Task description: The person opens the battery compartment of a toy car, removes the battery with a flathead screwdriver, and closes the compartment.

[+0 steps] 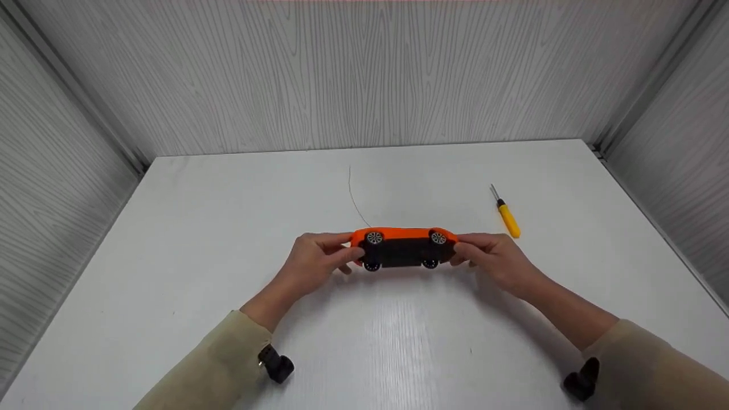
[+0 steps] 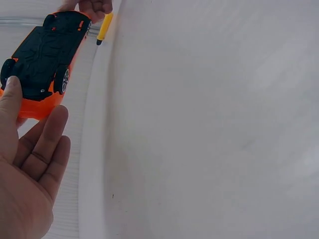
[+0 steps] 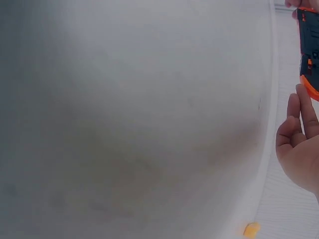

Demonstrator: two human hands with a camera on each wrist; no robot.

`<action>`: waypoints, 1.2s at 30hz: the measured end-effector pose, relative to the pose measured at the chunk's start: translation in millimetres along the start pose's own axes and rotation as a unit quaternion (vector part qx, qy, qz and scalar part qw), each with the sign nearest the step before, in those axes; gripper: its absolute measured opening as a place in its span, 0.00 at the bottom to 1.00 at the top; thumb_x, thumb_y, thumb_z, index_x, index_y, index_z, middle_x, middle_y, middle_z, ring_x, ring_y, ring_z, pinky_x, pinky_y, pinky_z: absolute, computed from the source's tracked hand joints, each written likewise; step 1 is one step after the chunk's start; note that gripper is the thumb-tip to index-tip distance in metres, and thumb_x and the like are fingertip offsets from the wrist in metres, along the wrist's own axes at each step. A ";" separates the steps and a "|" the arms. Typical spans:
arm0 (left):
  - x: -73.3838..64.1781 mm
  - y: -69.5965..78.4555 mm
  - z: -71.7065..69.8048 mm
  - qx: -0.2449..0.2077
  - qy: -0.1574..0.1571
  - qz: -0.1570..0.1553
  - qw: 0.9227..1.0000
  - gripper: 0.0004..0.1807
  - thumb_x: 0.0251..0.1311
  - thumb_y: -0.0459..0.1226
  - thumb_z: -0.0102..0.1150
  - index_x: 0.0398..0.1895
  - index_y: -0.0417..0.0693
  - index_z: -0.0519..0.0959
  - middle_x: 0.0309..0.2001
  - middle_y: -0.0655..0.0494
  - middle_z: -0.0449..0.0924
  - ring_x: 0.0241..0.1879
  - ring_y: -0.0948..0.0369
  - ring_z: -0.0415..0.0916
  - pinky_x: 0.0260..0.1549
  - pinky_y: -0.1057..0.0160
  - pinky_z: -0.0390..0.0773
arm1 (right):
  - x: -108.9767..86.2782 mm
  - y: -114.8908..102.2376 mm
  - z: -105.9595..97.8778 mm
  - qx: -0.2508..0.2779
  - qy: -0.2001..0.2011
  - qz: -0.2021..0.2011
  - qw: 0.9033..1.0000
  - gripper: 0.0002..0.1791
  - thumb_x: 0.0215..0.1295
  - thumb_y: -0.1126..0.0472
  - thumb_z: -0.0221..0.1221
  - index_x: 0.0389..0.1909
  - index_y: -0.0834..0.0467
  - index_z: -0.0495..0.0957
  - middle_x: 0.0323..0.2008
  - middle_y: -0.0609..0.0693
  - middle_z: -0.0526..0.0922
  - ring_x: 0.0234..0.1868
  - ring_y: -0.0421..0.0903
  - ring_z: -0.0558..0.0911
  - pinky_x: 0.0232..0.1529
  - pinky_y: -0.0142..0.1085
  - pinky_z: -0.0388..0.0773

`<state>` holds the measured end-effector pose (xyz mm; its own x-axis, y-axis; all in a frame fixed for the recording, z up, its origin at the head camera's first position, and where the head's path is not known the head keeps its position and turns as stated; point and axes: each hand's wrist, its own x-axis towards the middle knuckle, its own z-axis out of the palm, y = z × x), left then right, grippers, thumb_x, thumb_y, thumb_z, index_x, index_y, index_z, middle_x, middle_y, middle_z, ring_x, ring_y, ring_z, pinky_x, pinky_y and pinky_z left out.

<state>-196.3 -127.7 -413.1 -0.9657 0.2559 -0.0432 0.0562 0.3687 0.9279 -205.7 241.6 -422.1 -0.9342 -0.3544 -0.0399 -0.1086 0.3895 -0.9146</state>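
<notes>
An orange toy car [image 1: 401, 250] is tilted so that its black underside faces me, its wheels showing along both sides. My left hand [image 1: 319, 259] pinches the car's left end between thumb and fingers. At the opposite end, my right hand [image 1: 498, 259] grips the car in the same way. In the left wrist view the dark underside of the toy car [image 2: 47, 55] is plain, with the left thumb lying over one corner. Only part of the toy car [image 3: 310, 47] shows in the right wrist view, above the right hand [image 3: 301, 144].
A screwdriver [image 1: 508, 219] with a yellow handle lies on the white table [image 1: 239, 199], beyond the right hand. From behind the car a thin dark wire or hair-like line [image 1: 353, 196] runs toward the back. Grey wood-grain panels [image 1: 364, 74] enclose the table's back and sides.
</notes>
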 end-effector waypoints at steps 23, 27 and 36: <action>-6.2 6.4 -0.6 -0.014 0.004 0.017 1.000 0.33 0.66 0.45 0.74 0.74 0.58 0.78 0.34 0.44 0.90 0.30 0.52 0.88 0.24 0.65 0.61 | -0.4 -7.6 2.2 0.012 0.011 0.014 1.000 0.25 0.77 0.58 0.65 0.72 0.49 0.79 0.42 0.55 0.91 0.41 0.52 0.90 0.47 0.39 0.84; -7.0 5.5 -0.2 -0.030 0.002 0.017 0.999 0.35 0.67 0.43 0.73 0.77 0.59 0.74 0.34 0.40 0.89 0.31 0.48 0.88 0.21 0.67 0.59 | -0.5 -9.0 3.0 0.002 0.016 0.020 1.000 0.26 0.77 0.58 0.65 0.73 0.48 0.78 0.36 0.56 0.91 0.40 0.52 0.89 0.47 0.39 0.83; -8.7 1.2 2.1 -0.018 0.006 0.002 1.000 0.35 0.66 0.44 0.74 0.77 0.62 0.74 0.28 0.45 0.88 0.30 0.51 0.87 0.18 0.67 0.56 | 1.7 -7.0 4.2 0.004 0.009 0.013 1.000 0.26 0.76 0.59 0.65 0.73 0.51 0.78 0.38 0.56 0.91 0.38 0.49 0.89 0.42 0.35 0.80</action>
<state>-187.4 -127.7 -412.3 -0.9683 0.2474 -0.0348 0.0517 0.3347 0.9409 -205.0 234.7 -417.5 -0.9428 -0.3287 -0.0560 -0.0818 0.3907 -0.9169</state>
